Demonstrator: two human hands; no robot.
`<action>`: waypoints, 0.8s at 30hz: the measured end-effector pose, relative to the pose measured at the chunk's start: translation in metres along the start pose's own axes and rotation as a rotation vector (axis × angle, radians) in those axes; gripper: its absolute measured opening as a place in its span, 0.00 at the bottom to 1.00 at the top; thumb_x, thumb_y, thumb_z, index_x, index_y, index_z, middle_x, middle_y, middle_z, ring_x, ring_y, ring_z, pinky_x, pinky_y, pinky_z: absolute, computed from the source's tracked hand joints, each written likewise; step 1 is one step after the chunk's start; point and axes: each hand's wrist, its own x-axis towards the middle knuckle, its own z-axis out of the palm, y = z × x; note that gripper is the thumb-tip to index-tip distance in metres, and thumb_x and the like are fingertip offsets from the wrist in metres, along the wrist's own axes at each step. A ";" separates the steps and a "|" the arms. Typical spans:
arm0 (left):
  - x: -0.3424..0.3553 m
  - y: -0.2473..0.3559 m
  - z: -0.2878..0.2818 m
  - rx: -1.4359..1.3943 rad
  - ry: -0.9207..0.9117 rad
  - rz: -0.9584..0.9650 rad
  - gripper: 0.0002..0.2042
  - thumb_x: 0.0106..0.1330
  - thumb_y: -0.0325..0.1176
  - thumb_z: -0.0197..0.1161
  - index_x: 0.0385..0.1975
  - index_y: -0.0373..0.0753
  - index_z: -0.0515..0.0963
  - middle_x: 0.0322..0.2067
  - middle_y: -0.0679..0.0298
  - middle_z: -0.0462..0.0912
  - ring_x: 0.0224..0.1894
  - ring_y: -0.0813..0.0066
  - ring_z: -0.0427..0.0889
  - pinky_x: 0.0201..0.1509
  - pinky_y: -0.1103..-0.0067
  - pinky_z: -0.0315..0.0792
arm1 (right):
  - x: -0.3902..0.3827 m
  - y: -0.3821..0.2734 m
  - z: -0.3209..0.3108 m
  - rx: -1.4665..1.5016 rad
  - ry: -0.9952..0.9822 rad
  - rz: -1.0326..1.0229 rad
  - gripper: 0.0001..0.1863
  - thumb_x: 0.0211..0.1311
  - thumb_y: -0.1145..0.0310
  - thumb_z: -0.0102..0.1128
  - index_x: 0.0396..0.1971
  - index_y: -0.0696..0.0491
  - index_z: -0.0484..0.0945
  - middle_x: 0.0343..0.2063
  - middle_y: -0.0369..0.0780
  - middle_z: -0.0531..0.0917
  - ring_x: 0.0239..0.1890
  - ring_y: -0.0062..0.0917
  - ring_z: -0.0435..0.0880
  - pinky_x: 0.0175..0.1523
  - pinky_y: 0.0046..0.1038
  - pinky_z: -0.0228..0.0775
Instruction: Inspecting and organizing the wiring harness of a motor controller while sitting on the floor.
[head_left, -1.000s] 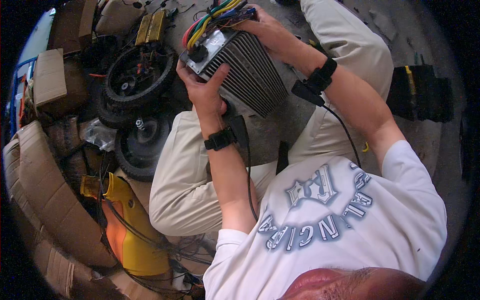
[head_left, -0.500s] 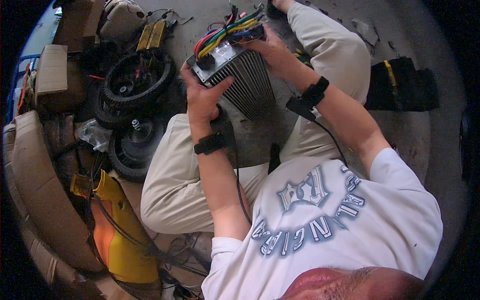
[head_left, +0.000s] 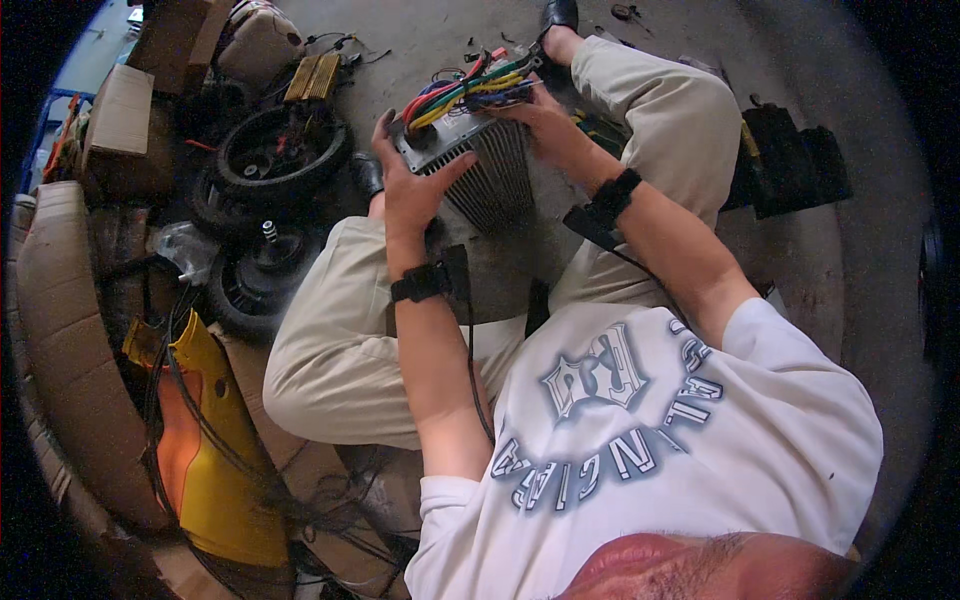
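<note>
Between my hands, over the floor in front of my legs, is a finned metal motor controller [head_left: 492,178]. A bundle of thick red, green, yellow and blue wires [head_left: 468,94] with connectors comes out of its top end. My left hand [head_left: 412,188] grips its left side, thumb across the fins and fingers at the upper left corner. My right hand [head_left: 552,122] is closed round the right side near the wires; part of its fingers is hidden behind the controller. Each wrist wears a black strap with a cable.
Black-tyred wheels [head_left: 262,165] lie stacked on the left, below a gold finned box [head_left: 313,77]. A yellow and orange panel [head_left: 215,440], black cables [head_left: 300,505] and cardboard [head_left: 70,330] are at the lower left. Black flat items [head_left: 785,160] lie beyond my right leg.
The view has shifted a little, so more of the floor and my feet show at the top. The controller looks slightly more upright; both hands keep hold of it.
</note>
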 end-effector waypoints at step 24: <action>-0.050 0.072 -0.013 0.483 -0.096 0.274 0.48 0.36 0.34 0.86 0.62 0.36 0.66 0.60 0.49 0.69 0.63 0.44 0.68 0.68 0.58 0.64 | -0.032 -0.111 -0.049 -0.590 -0.472 -0.278 0.55 0.34 0.59 0.86 0.68 0.53 0.68 0.66 0.43 0.72 0.72 0.42 0.64 0.76 0.41 0.56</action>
